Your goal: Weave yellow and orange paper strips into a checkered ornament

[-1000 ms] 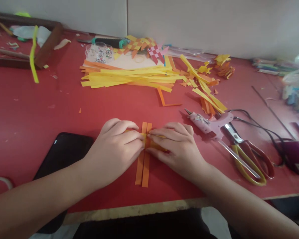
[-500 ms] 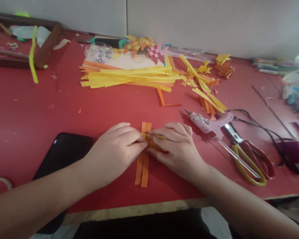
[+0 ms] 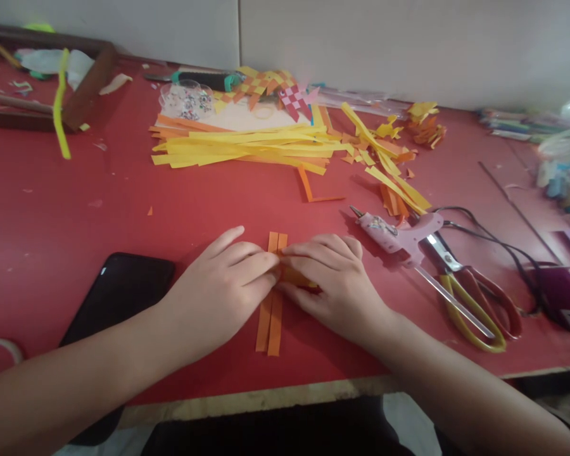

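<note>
So that the orange strips [image 3: 276, 316] right of the phone [image 3: 118, 291] won't slide, it seems, their middle is covered by the bent fingers of the left hand [image 3: 228, 282] and right hand [image 3: 330, 272], but whether anything is pinched cannot be told.

Two hands [image 3: 232, 278], two orange strips [image 3: 275, 326] between; one phone [image 3: 123, 288], one glue gun [image 3: 420, 233], one scissors [image 3: 449, 261].

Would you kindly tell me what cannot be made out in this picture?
All in the head view:
- The middle of the orange strips: hidden by the left hand and right hand.
- The phone's middle: covered by the left forearm.
- The purple object: cut off by the right edge.
- Small pieces in the clear dish: too blurred to identify.
</note>
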A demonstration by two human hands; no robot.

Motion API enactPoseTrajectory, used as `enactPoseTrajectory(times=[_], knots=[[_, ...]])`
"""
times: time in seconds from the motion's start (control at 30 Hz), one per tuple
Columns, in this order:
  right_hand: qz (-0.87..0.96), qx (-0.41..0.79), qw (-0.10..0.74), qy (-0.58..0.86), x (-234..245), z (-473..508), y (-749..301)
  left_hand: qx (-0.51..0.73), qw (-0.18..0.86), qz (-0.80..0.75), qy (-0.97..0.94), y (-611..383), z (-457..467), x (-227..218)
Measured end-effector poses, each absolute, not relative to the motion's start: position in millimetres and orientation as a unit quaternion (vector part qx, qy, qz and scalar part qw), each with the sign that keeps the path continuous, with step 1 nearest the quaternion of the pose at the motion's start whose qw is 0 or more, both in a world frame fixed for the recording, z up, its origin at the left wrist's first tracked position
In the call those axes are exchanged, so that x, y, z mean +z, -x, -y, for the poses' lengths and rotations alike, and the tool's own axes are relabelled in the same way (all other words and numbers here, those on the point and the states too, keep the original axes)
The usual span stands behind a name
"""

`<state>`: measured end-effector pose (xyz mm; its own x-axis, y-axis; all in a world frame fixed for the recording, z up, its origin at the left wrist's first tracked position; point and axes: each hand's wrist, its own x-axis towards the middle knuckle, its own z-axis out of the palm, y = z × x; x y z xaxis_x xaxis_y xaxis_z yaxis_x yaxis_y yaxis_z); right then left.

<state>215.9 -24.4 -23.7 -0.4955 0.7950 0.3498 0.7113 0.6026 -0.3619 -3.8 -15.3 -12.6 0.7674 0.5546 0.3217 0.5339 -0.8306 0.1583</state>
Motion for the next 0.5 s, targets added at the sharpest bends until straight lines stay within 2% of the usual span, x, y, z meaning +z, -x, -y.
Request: enactPoseTrajectory(times=[0.5], knots=[[0.871,0.061,0.261,0.411,-22.0,23.5,-217.2,0.180,0.029,-0.281,-0.942,3.0,13.0,-10.6]])
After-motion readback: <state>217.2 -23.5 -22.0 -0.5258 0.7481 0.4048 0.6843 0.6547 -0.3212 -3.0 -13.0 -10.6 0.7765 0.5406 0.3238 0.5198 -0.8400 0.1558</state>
